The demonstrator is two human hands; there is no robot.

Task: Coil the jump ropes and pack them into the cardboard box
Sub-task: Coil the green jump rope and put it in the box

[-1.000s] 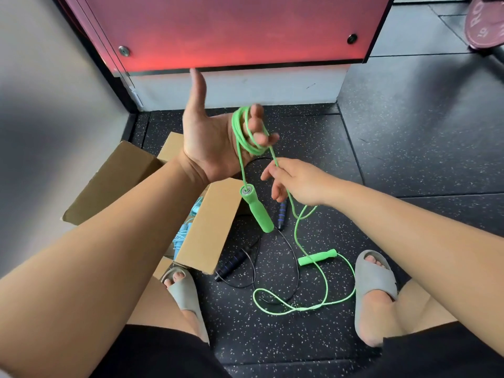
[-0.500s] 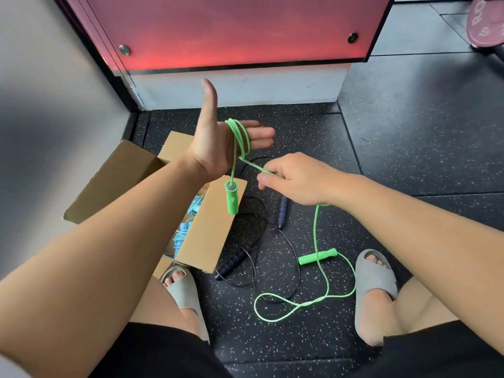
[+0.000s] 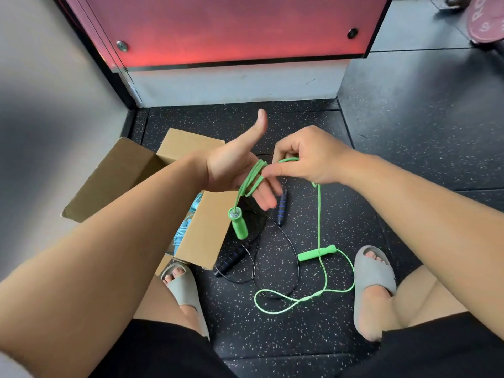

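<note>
Right now my left hand (image 3: 231, 170) is flat, thumb up, fingers (image 3: 268, 197) straight, serving as a spool: several turns of the green rope (image 3: 252, 177) sit round them, and 1 handle (image 3: 238, 225) hangs just below as a counterweight. My right hand (image 3: 308, 159), just beside it, pinches the rope to feed the next turn taut. From it the slack drops to the floor (image 3: 381, 186), past the 2nd handle (image 3: 316, 252), into a loose loop near my right slipper (image 3: 375, 271). Under my left wrist the box (image 3: 201, 236) stands open with a blue rope (image 3: 181, 230) inside. Below both hands the black rope (image 3: 281, 207) lies uncoiled; the green slack seems to cross it and could, I think, snag.
</note>
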